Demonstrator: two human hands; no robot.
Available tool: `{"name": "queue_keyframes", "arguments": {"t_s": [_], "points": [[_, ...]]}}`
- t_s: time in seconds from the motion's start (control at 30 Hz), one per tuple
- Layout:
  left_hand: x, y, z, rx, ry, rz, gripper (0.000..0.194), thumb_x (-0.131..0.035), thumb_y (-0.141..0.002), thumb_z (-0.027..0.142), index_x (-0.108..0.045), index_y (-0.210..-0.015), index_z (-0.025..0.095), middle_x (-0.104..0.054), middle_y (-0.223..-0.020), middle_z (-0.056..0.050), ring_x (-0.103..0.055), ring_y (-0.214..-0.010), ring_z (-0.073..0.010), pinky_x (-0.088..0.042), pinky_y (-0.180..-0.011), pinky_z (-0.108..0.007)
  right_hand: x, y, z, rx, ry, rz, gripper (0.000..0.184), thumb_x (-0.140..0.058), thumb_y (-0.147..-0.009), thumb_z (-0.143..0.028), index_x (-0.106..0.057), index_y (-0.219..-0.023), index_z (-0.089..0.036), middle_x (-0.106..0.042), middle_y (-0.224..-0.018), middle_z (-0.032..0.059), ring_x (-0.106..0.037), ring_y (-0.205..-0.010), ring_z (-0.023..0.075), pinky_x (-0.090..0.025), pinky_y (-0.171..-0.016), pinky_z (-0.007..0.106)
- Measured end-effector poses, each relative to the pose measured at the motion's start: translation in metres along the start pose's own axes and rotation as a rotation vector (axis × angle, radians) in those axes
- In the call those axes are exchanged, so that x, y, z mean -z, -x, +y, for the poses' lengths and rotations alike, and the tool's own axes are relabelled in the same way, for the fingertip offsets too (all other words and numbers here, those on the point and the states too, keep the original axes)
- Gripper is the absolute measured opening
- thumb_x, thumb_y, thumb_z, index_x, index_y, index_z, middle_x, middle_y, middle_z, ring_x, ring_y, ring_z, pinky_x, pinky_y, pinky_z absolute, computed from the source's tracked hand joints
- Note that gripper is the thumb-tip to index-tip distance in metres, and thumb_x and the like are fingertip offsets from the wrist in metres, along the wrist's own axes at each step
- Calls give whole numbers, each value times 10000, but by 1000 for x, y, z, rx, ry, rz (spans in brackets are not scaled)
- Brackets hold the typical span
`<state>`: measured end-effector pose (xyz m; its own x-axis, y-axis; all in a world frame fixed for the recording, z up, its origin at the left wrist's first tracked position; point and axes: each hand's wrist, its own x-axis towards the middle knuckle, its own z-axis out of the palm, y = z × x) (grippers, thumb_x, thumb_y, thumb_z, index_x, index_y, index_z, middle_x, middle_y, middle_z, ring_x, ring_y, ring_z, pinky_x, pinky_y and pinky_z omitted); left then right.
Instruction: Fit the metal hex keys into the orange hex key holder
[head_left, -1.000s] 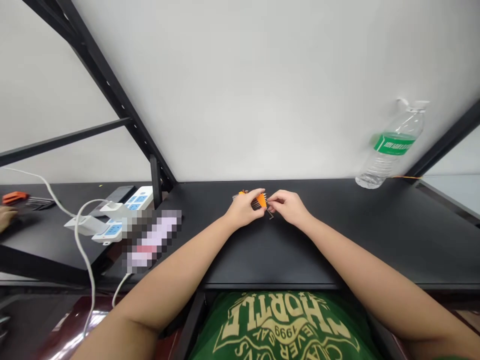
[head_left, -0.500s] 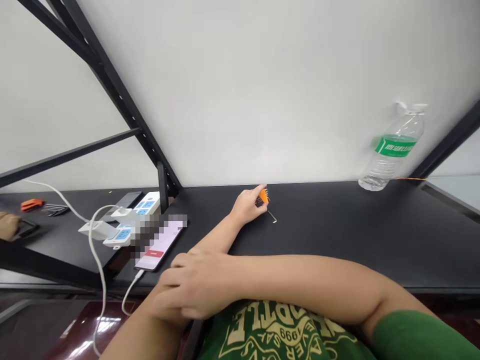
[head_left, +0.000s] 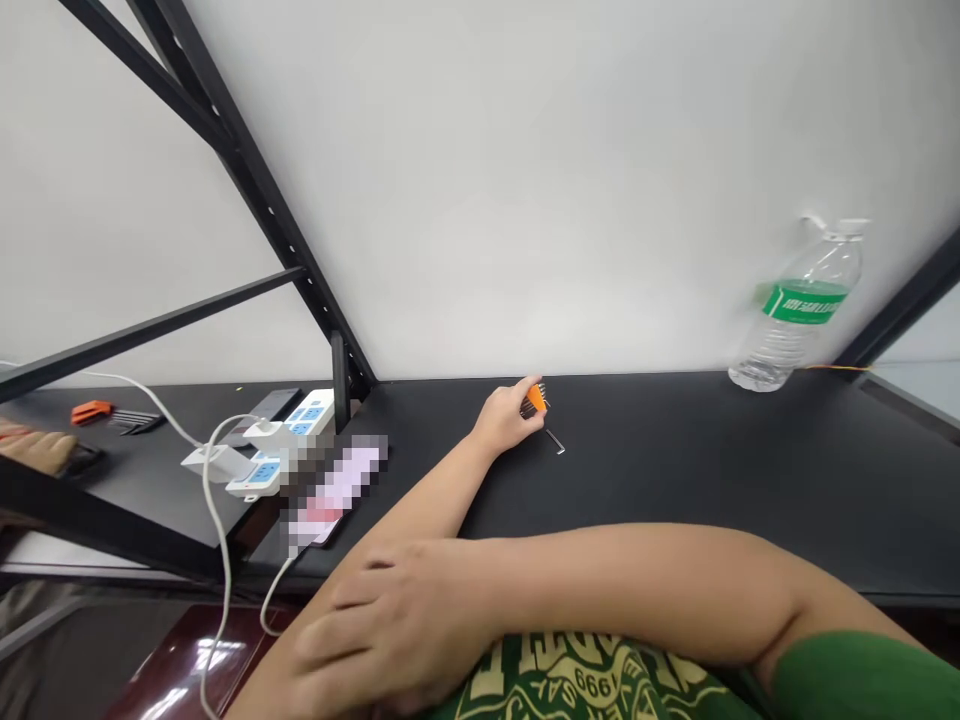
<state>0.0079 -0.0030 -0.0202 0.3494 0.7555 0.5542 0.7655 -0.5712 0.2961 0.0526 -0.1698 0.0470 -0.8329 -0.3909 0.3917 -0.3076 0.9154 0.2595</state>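
Observation:
My left hand (head_left: 511, 420) reaches to the back middle of the black table, thumb and fingers closed on an orange hex key holder (head_left: 536, 398) with several thin keys showing in it. Just in front of those fingertips, a dark L-shaped hex key (head_left: 556, 442) lies loose on the tabletop. Across my body, my right hand (head_left: 394, 620) rests on my left forearm, fingers laid over the skin and somewhat apart, with no object in it.
A clear bottle with a green label (head_left: 806, 303) stands at the back right. To the left are a phone (head_left: 349, 485) on a cable, a white power strip (head_left: 319, 410) and a black metal frame (head_left: 262, 200). Beyond it are another orange tool (head_left: 91, 411) and another person's hand (head_left: 37, 450).
My right hand has slid down my left forearm toward the elbow. My left hand keeps hold of the orange holder. The whole view has shifted slightly.

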Motion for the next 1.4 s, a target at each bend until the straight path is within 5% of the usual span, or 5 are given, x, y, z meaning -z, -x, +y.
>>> {"name": "queue_keyframes", "arguments": {"t_s": [0.27,0.5,0.6,1.07,1.4], "points": [[4,2,-6,56,122,31,594,-698,-805,341,-536,-1370,256,-735,-1051,-36,-702,-870,-186,-565,-829,-312,-4,45,14,-168,-34,-41,197,-519,-939,-299,-680,-965,-189,-675,-1054,62,-562,-928,217,-389,-705,351],[5,3,-13,143,244,106,528,-693,-800,310,-573,-1305,213,-753,-1011,-39,-721,-859,-166,-573,-832,-291,26,177,57,-1214,100,-144,208,-519,-930,-261,-635,-776,-181,-630,-815,54,-554,-718,164,-348,-639,297],[7,6,-10,137,274,107,526,-692,-799,293,-569,-1303,208,-756,-1009,-39,-725,-891,-165,-575,-858,-292,22,204,68,-1442,-47,-226,212,-602,-903,-383,-656,-812,-199,-652,-912,55,-585,-739,162,-355,-614,271],[11,10,-4,123,334,62,525,-706,-786,286,-570,-1290,229,-752,-1047,-36,-728,-956,-183,-570,-918,-321,26,214,74,-1549,-352,-416,83,-700,-679,-142,-639,-680,-198,-691,-705,33,-586,-537,151,-364,-487,254],[12,9,-4,101,361,30,516,-716,-774,289,-584,-1269,224,-745,-1096,-48,-717,-1024,-197,-562,-970,-348,29,216,75,-1472,-506,-212,138,-593,-741,-110,-644,-828,-204,-702,-818,3,-609,-654,124,-422,-561,215]]}}
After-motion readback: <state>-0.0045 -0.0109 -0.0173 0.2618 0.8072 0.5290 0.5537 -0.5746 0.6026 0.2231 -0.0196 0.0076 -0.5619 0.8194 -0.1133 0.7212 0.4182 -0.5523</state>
